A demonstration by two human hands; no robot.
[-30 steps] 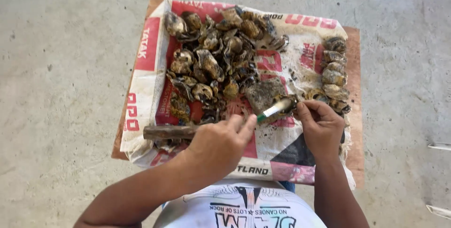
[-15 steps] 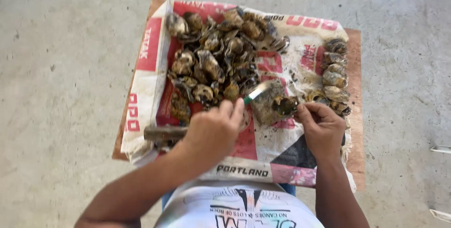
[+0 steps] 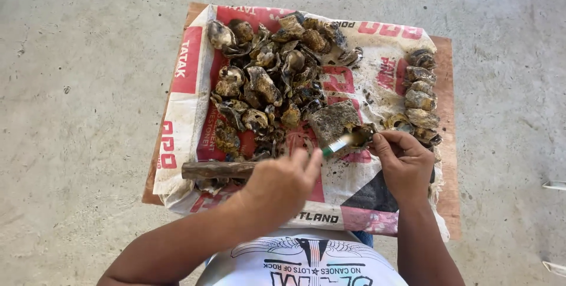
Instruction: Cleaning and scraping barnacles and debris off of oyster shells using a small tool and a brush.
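We see a concrete floor bearing a wooden board, our surface, covered by a printed red-and-white woven sack. A big heap of muddy oysters fills its middle, with a smaller row of oysters along the right edge. A grey block sits near the front. Our left hand holds a small green-handled knife, fingers curled round it. Our right hand pinches what seems to be an oyster against the block; it is partly hidden. A wooden handle lies left.
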